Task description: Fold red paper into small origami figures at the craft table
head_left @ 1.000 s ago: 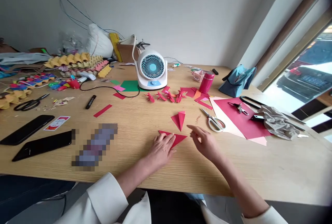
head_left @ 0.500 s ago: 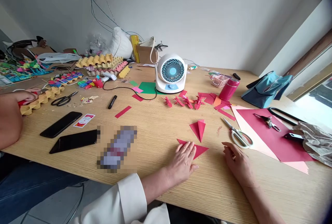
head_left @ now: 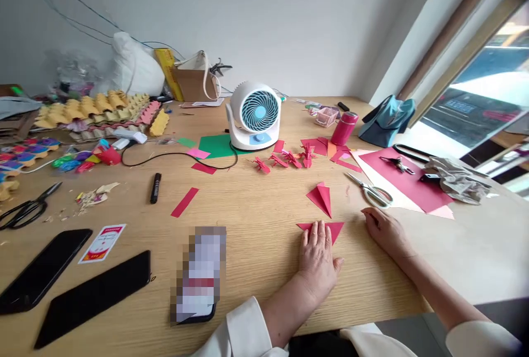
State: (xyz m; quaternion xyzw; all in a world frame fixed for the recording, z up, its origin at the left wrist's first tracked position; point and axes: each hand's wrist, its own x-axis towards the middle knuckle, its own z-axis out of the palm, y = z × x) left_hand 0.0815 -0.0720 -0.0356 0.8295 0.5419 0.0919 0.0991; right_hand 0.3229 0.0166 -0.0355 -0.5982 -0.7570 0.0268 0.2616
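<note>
My left hand [head_left: 320, 260] lies flat, fingers stretched, on a folded red paper triangle [head_left: 336, 230] on the table. The palm and fingers cover the middle of the triangle. My right hand [head_left: 386, 230] rests on the tabletop to the right, fingers curled in loosely with nothing visible in them. Just beyond the triangle sits another folded red paper piece [head_left: 321, 198], its point toward me. White-handled scissors [head_left: 378, 196] lie past my right hand. Several small red folded paper figures [head_left: 289, 160] stand in a row in front of the fan.
A white fan [head_left: 258, 114] stands at the back centre. The pink bottle [head_left: 344, 128] and blue bag [head_left: 386, 121] are back right, with a red paper sheet [head_left: 407, 180] before them. Left are phones [head_left: 45, 269], a marker [head_left: 155, 188], black scissors [head_left: 28, 205] and egg trays [head_left: 95, 109].
The view has turned to the right, and another person's arm at the left has gone out of sight. My left hand stays flat on the triangle; my right hand keeps its curled rest.
</note>
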